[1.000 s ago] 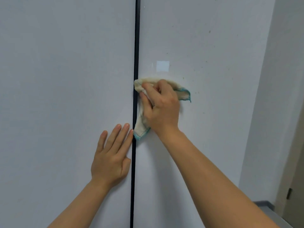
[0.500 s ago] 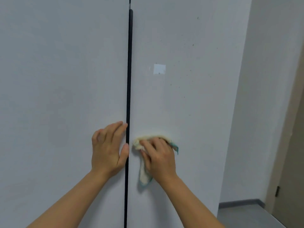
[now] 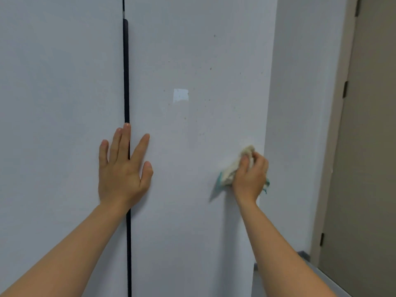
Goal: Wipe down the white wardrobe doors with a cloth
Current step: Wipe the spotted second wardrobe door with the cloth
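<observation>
The right hand (image 3: 249, 179) grips a bunched cloth (image 3: 232, 170) against the right wardrobe door (image 3: 192, 50), while the left hand (image 3: 123, 170) lies flat, fingers straight, across the dark gap (image 3: 126, 71).

- The left hand (image 3: 123, 168) is pressed flat, fingers straight and spread, forearm extended up from lower left.
- The right hand (image 3: 249, 175) is curled into a grip, knuckles outward, forearm raised from lower right.
</observation>
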Available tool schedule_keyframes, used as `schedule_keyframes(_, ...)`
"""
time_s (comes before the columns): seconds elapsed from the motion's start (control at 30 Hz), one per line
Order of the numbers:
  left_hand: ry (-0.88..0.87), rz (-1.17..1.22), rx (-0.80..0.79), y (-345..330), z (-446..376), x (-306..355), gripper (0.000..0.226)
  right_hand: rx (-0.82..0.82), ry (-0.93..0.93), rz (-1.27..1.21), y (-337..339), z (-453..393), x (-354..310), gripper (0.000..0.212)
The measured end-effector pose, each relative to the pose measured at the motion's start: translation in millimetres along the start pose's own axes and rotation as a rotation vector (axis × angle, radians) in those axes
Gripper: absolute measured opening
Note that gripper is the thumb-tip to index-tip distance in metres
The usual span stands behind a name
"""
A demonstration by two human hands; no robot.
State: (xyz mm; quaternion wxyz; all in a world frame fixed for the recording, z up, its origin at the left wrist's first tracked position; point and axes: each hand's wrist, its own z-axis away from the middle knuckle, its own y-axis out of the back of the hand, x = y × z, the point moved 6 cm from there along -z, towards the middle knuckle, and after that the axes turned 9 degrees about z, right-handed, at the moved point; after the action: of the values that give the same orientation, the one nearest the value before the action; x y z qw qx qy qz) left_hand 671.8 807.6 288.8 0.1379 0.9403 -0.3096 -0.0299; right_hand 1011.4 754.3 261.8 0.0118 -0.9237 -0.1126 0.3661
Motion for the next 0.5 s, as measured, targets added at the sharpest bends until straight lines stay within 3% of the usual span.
schedule_keyframes(0.07,-0.002,-0.004,0.007,-1,2,2,0.064,0.085,-0.275,-0.027,10,-16,28,0.030)
schedule_keyframes(0.13,-0.008,-0.003,0.025,-1,2,3,0.064,0.127,-0.280,-0.042,7,-16,18,0.026)
schedule_keyframes(0.23,-0.014,0.002,0.033,-1,1,1,0.064,0.053,0.053,-0.075,-15,18,-44,0.019)
schedule_keyframes(0.37,-0.050,0.010,0.050,0,-1,3,0.065,-0.177,0.575,-0.070,-47,91,-122,0.016)
schedule_keyframes(0.5,-0.054,0.000,0.050,1,0,3,0.067,-0.296,0.871,-0.049,-38,73,-120,0.019)
